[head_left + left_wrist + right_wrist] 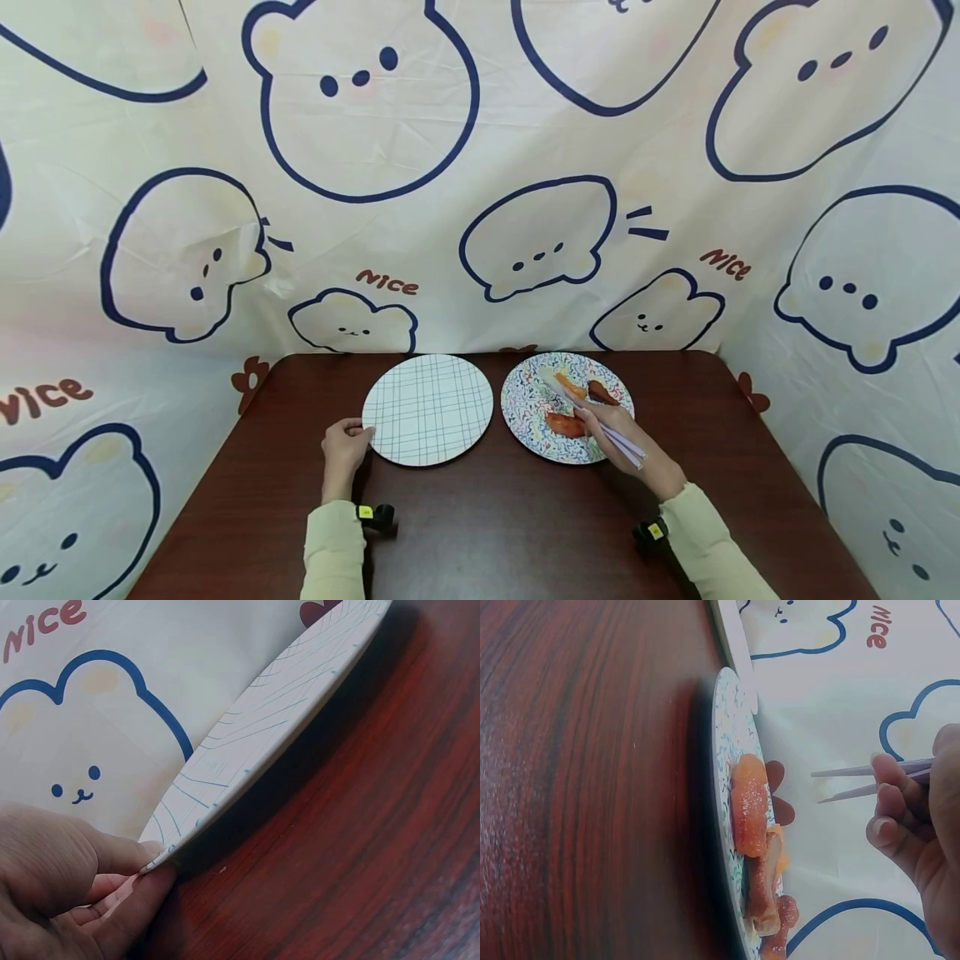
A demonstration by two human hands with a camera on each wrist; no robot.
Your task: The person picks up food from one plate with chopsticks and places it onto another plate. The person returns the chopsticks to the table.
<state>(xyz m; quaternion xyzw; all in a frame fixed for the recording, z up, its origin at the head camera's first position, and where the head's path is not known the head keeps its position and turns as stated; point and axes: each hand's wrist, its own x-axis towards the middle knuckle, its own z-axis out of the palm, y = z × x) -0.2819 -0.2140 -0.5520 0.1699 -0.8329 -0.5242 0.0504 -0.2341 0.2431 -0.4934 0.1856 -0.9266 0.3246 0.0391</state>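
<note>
My left hand pinches the near-left rim of a white plate with a thin grid pattern. In the left wrist view the thumb lies on top of the rim and fingers are below it. My right hand holds a pair of pale chopsticks over a speckled plate. Their tips stand apart, with nothing between them in the right wrist view. On the speckled plate lie a glossy reddish-orange food piece, a brown piece like a chicken wing and more orange and brown pieces.
Both plates sit side by side toward the far edge of a dark brown wooden table. A cloth with bear drawings hangs behind the table and along its sides. A small black camera is strapped to the left wrist.
</note>
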